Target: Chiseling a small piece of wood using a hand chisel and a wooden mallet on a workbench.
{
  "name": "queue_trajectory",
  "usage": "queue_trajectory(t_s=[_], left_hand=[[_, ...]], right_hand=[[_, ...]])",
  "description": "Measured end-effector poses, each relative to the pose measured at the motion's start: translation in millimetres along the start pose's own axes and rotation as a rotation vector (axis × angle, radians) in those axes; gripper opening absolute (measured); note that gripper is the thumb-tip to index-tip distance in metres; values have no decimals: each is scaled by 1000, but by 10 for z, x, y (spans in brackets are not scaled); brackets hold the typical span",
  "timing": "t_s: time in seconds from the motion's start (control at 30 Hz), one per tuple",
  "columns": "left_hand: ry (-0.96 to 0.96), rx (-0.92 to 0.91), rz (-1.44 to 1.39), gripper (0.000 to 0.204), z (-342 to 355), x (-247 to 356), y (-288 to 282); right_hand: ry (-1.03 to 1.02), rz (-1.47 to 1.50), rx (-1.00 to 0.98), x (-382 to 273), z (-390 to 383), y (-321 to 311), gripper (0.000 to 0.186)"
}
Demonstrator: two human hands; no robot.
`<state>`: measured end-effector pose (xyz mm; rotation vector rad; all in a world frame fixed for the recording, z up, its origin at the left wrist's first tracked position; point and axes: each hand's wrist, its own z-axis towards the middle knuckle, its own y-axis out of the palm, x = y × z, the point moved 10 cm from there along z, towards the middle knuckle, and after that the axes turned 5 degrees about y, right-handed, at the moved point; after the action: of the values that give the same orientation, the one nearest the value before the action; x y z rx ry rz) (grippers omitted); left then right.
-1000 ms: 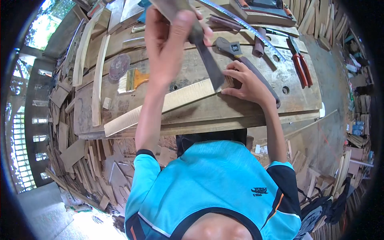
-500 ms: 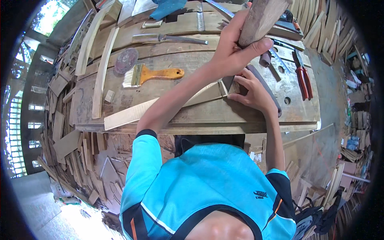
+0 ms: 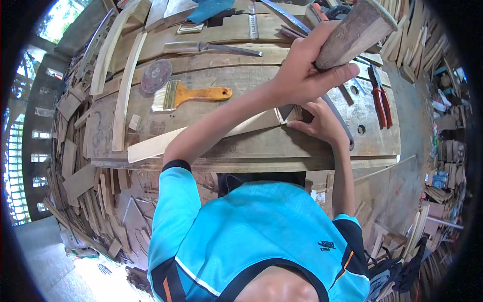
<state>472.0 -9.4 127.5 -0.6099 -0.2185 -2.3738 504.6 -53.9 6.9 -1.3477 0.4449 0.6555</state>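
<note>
Shifted rightward, a rough wooden handle (image 3: pixel 353 38) fills the left hand (image 3: pixel 308 73); right hand (image 3: pixel 322 121) bends at flat pale strip (image 3: pixel 254 122), hold unclear.

From the view's centre, two hands are counted: the left hand (image 3: pixel 306 70) toward one o'clock, the right hand (image 3: pixel 325 123) toward two. One paintbrush (image 3: pixel 201 94) and one round disc (image 3: pixel 156 76) are seen between ten and eleven, one slender chisel (image 3: pixel 204 47) nearer twelve, one pair of pliers (image 3: pixel 378 105) toward two.
</note>
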Motion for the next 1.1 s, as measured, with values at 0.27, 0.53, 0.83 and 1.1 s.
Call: queue_trajectory(t_s=[0.27, 0.53, 0.83, 1.1], left_hand=[[-13, -81, -50, 45, -10, -38, 105], [43, -121, -16, 49, -56, 102, 105], [50, -63, -38, 36, -38, 87, 67], [57, -65, -88, 37, -42, 131, 57]], right_hand=[[21, -9, -34, 28, 6, 53, 42], [20, -59, -60, 49, -67, 190, 41], [50, 115, -4, -14, 29, 196, 47], [138, 64, -6, 92, 17, 232, 45]])
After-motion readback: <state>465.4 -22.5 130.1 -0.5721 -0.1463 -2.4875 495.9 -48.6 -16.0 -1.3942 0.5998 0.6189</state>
